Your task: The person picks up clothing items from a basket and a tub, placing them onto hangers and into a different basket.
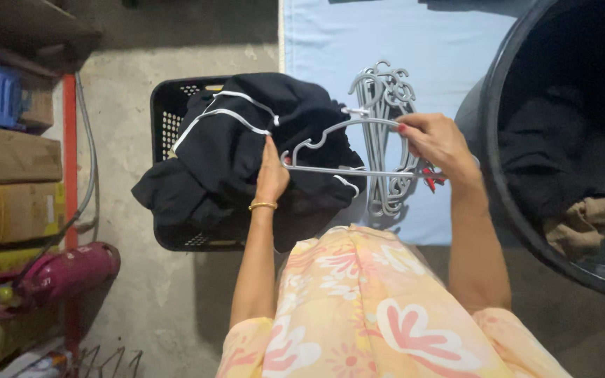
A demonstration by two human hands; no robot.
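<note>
The right hand (437, 143) is curled shut on a grey plastic hanger (348, 148), the fingers wrapped over the upper arm of it near its right end, red-painted nails showing at the tips. The hanger lies nearly flat in front of the person, its long axis running left to right, with the straight lower bar pointing from the right hand toward the left hand (272, 175); its hook end curls at the left, beside the left hand's fingertips. The left hand is held with fingers together and extended upward, pressed onto a black garment (246, 150) with thin white stripes, and its fingertips sit at the hanger's left end; whether it pinches the bar or only touches the cloth there I cannot tell. A gold bangle (263, 205) circles the left wrist. The black garment is heaped over and spills out of a black perforated laundry basket (169, 115) standing on the concrete floor (141, 280). Just behind the held hanger, a bundle of more grey hangers (386, 105) lies on a pale blue padded surface (358, 42), their hooks pointing away from the person. To the right stands a large dark tub (488, 140) with dark and tan cloth inside.
</note>
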